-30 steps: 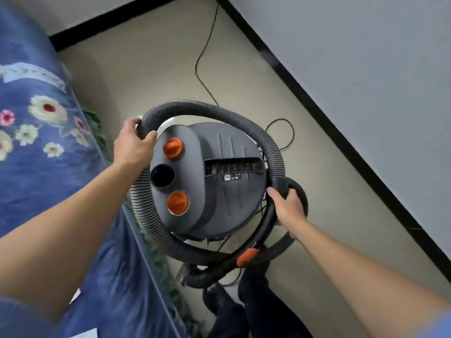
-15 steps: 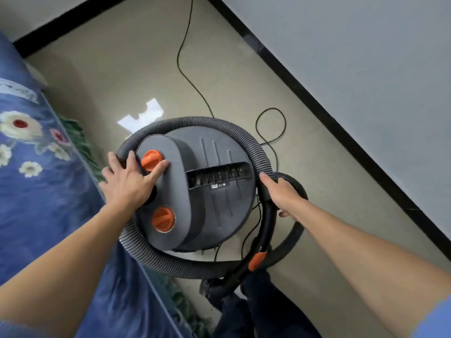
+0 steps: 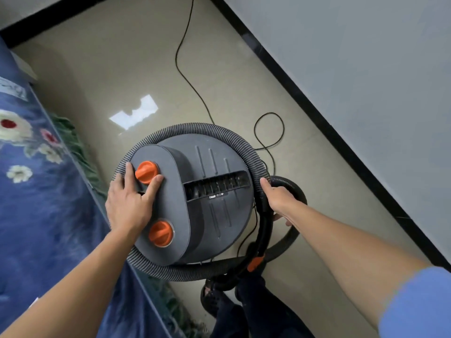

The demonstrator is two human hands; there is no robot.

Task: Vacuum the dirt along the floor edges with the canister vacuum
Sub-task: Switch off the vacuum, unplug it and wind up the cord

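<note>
Glossy beige floor (image 3: pixel 122 76) with looped black cord (image 3: pixel 283 129) beside the canister vacuum (image 3: pixel 214 191).

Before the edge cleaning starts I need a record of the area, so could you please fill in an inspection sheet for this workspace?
Surface: glossy beige floor with a bright reflection; dirt too small to tell.
Job's things: grey canister vacuum stands on the floor, ribbed hose coiled around it, two orange knobs on top.
Clutter: nothing seen.
Grippers: left hand lies flat on the vacuum's top, fingers either side of the upper knob; right hand grips the black hose handle.
Cables: thin black power cord trails over the floor and loops beside the vacuum.
Surroundings: blue floral bedspread on the left, grey wall with black skirting on the right.
</note>
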